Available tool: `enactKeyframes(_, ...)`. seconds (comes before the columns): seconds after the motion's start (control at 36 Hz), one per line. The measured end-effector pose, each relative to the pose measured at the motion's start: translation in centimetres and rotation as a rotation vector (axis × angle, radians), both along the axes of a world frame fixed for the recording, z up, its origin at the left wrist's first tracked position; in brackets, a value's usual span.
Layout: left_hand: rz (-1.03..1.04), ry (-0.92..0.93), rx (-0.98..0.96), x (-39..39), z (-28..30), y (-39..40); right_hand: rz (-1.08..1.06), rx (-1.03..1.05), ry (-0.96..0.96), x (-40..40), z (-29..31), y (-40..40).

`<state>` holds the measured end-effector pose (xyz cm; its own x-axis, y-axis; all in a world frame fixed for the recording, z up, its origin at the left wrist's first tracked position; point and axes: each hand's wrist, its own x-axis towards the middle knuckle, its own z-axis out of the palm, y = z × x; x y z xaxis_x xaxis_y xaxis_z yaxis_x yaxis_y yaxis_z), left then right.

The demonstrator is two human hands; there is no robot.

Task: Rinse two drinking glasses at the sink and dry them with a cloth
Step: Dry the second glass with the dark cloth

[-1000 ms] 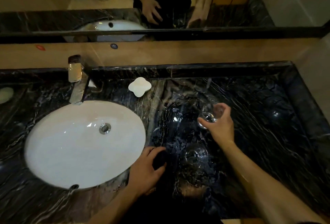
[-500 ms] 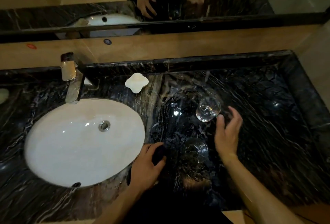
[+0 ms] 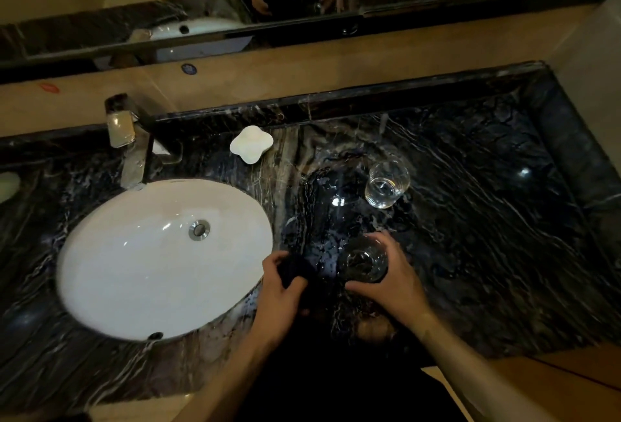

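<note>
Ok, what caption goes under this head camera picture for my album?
Right hand grips one glass, left hand holds a dark cloth, beside the sink.

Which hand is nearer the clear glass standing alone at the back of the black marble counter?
Right. The right hand wraps the nearer clear glass, in front of the far clear glass. The left hand, gripping a dark cloth, sits farther left, by the white oval sink.

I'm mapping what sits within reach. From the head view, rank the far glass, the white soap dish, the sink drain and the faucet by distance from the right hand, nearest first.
1. Far glass, standing on the counter just beyond the right hand.
2. Sink drain, left, in the basin.
3. White soap dish, back left on the counter; close to the drain's rank.
4. Faucet, far left behind the basin.
</note>
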<state>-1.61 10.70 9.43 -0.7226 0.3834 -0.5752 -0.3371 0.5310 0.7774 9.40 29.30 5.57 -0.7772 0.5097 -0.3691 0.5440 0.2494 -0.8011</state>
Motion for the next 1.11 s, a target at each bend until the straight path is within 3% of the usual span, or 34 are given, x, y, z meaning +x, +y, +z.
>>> enactKeyframes(0.14, 0.043, -0.050, 0.049, -0.3, 2.2, 0.0, -0.014, 0.019, 0.117, -0.6, -0.2, -0.8)
enactKeyframes(0.25, 0.015, 0.075, 0.057, -0.9, 3.8, -0.8, 0.057, 0.075, 0.210, -0.8, 0.5, -1.4)
enactKeyframes(0.39, -0.075, 0.532, 0.104, -0.2, 6.6, -0.7, 0.089, 0.121, 0.259, -1.0, 1.3, -1.8)
enactKeyframes(0.58, -0.378, 0.954, -0.042, 1.2, 5.8, 0.3, 0.163, 0.192, 0.298, -1.4, 3.9, -2.7)
enactKeyframes(0.67, -0.361, 0.967, -0.016, 1.7, 5.8, 0.7, 0.176, 0.200, 0.321, -1.5, 4.6, -2.7)
enactKeyframes(0.81, -0.374, 0.823, -0.024, 1.9, 7.0, 1.6, 0.159, 0.196, 0.295, -1.9, 5.0, -2.3)
enactKeyframes(0.89, -0.501, 0.705, -0.043, 1.8, 8.0, 1.6, 0.166, 0.183, 0.325, -2.0, 5.5, -1.9)
enactKeyframes(1.11, -0.887, 0.647, -0.164, -0.6, 8.4, 1.2, 0.293, 0.284, 0.313, -2.5, 6.6, -1.0)
